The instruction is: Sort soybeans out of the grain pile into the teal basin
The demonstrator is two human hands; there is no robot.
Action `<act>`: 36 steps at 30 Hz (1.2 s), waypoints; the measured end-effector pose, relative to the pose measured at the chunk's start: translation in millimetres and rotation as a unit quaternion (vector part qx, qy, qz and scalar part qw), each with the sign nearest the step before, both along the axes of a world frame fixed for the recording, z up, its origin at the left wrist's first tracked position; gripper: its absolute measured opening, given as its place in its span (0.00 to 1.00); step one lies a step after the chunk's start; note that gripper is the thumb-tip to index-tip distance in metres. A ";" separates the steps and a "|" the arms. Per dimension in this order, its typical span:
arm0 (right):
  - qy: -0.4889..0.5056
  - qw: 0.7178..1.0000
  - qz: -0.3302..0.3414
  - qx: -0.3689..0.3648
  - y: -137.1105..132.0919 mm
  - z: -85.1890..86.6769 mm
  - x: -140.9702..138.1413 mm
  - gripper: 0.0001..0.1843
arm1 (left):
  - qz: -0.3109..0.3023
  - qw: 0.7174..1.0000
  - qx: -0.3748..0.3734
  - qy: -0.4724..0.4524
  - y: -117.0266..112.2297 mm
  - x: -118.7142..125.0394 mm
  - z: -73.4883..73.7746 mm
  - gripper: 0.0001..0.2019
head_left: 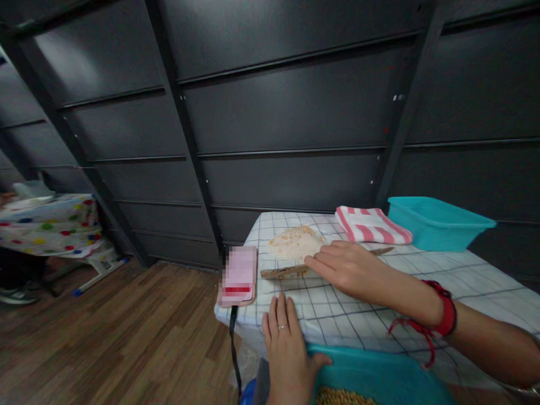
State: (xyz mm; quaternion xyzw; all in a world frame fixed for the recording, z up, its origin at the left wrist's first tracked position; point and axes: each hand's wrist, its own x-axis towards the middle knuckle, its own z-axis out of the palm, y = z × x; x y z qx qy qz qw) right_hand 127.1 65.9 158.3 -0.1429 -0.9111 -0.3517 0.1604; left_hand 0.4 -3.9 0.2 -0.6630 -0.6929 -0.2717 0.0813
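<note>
My right hand point(340, 267) is closed around the middle of a thin brown wooden strip point(280, 273), whose two ends stick out on either side. Just beyond the strip, a low pile of pale grain point(297, 243) with yellowish bits lies on the checked tablecloth point(337, 306). A few yellowish grains show along the strip's near edge. My left hand point(284, 343) has its fingers stretched out over the cloth near the table's front edge. Its thumb reaches over the rim of a teal bin point(379, 365) that holds brownish grains or beans point(343, 396).
Left of the pile, a pink pouch or phone point(239, 275) with a black strap point(233, 343) lies at the table's edge. A folded pink-striped towel point(371, 225) and a second teal bin point(439, 225) stand at the back right. Dark wall panels point(291, 118) rise behind.
</note>
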 end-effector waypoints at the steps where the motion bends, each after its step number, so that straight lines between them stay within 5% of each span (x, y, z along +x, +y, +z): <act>1: 0.002 1.000 0.002 -0.001 -0.5 -0.3 0.7 0.11 | 0.002 1.000 -0.001 0.000 0.4 0.0 0.1 0.49; 36: 0.030 0.999 0.007 -0.028 -24.7 6.8 42.3 0.16 | 0.010 0.998 0.067 0.014 2.2 0.9 -5.6 0.59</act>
